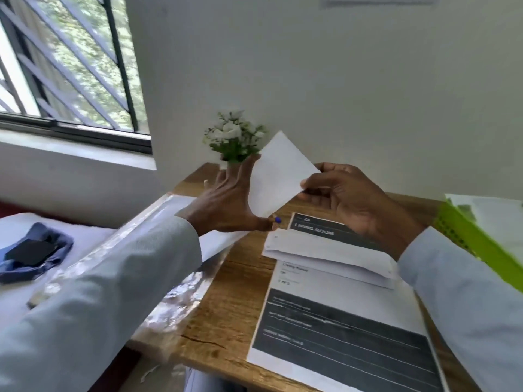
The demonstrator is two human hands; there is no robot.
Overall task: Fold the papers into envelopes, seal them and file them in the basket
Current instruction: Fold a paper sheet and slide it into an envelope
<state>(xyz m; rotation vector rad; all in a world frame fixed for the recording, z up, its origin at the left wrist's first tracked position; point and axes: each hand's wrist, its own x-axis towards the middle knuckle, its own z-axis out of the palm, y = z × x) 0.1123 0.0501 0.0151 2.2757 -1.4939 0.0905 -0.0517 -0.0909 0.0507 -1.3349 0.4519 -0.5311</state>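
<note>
A white envelope [278,172] is held up above the wooden table [226,306], tilted. My right hand [348,199] pinches its right lower corner between thumb and fingers. My left hand [229,199] has straight fingers laid along the envelope's left edge, with the thumb under its lower corner. On the table lies a folded white paper [325,256] across a printed sheet [348,335] with dark bands. A green basket [478,239] stands at the right edge with white paper inside.
A small pot of white flowers [235,137] stands at the table's back, behind the envelope. A clear plastic sleeve [158,250] hangs over the table's left side. A blue-tipped pen [278,220] lies below the envelope. At the left a blue cloth [34,256] rests on a white surface.
</note>
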